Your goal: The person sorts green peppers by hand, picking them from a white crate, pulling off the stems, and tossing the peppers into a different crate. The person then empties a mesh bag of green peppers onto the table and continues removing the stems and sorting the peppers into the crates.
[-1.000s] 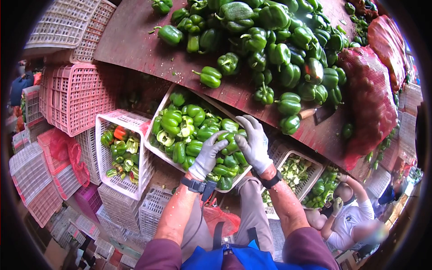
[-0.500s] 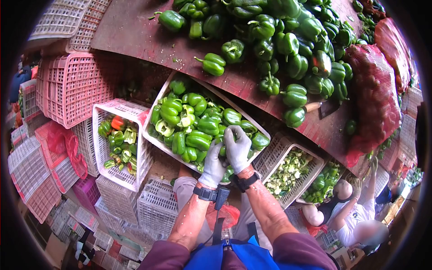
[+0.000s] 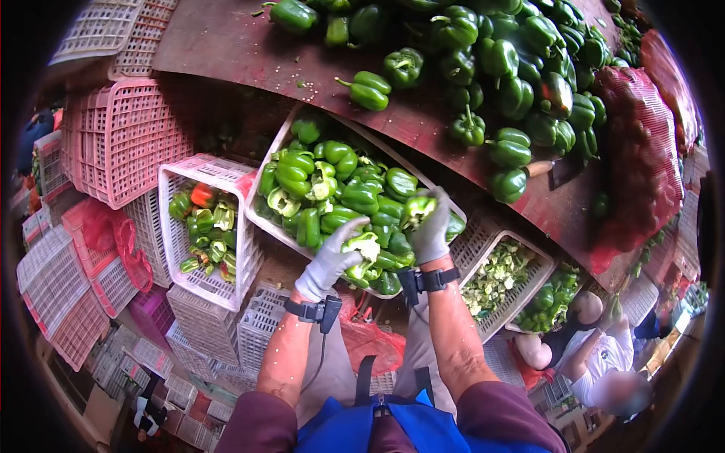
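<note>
Gloved in grey-white, my left hand [image 3: 332, 260] grips a green pepper half [image 3: 365, 248] with its pale inside showing. My right hand [image 3: 433, 231], in a matching glove, has its fingers around another green pepper piece [image 3: 418, 211], which also shows some pale flesh. Both hands are over the near right part of a white crate [image 3: 264, 220] filled with green bell peppers [image 3: 293, 172], a few of them broken open. The hands are apart, each with its own piece.
Whole green peppers [image 3: 513, 147] are heaped on a red-brown table [image 3: 226, 45], near a knife [image 3: 540, 168] and a red mesh sack [image 3: 634, 143]. A crate of mixed peppers [image 3: 202, 220] stands left; a crate of pale pepper scraps [image 3: 495, 278] stands right. A co-worker [image 3: 604, 351] is at the right.
My hands were close together over the crate and have moved apart, left hand leftward and right hand rightward. Pale pepper flesh now shows in both. The whole view has shifted slightly.
</note>
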`<action>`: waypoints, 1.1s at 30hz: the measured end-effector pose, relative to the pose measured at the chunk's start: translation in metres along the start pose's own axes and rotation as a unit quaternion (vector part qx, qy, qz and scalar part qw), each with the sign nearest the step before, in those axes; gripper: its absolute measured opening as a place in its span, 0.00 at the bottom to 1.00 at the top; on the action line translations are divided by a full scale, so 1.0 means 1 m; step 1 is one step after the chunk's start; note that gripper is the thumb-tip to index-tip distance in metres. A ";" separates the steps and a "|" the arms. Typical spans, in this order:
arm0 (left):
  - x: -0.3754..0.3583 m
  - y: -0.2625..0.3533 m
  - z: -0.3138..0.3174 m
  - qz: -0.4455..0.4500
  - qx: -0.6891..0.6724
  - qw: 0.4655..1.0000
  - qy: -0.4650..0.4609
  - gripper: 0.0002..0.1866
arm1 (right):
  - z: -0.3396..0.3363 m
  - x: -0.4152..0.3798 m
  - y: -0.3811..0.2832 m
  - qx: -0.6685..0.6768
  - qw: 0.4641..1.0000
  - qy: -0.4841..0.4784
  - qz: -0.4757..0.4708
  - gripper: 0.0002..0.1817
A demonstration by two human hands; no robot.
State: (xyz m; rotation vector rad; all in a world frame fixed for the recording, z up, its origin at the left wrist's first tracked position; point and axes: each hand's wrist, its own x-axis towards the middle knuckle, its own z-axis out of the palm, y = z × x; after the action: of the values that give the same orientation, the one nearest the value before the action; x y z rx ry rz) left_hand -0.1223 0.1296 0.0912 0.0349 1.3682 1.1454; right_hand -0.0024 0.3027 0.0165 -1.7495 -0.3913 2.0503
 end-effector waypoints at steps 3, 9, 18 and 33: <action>-0.008 0.005 -0.013 0.029 -0.005 0.999 0.046 0.33 | 0.000 0.005 0.010 -0.322 0.875 0.018 -0.361 0.09; -0.003 -0.004 -0.021 0.073 0.017 0.993 0.095 0.26 | -0.009 -0.010 0.057 -0.742 0.487 -0.140 -0.438 0.31; -0.002 -0.032 -0.005 0.169 0.346 0.917 0.106 0.26 | 0.001 -0.088 0.023 -0.638 0.708 -0.241 -0.184 0.28; -0.009 -0.038 0.064 0.196 0.373 0.900 0.112 0.22 | -0.141 -0.101 -0.020 -0.689 0.702 -0.099 -0.150 0.17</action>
State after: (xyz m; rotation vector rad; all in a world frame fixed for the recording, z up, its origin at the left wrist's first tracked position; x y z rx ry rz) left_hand -0.0485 0.1419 0.0932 0.7842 2.0051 0.8920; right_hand 0.1514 0.2634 0.0895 -1.7597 -2.5880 1.6222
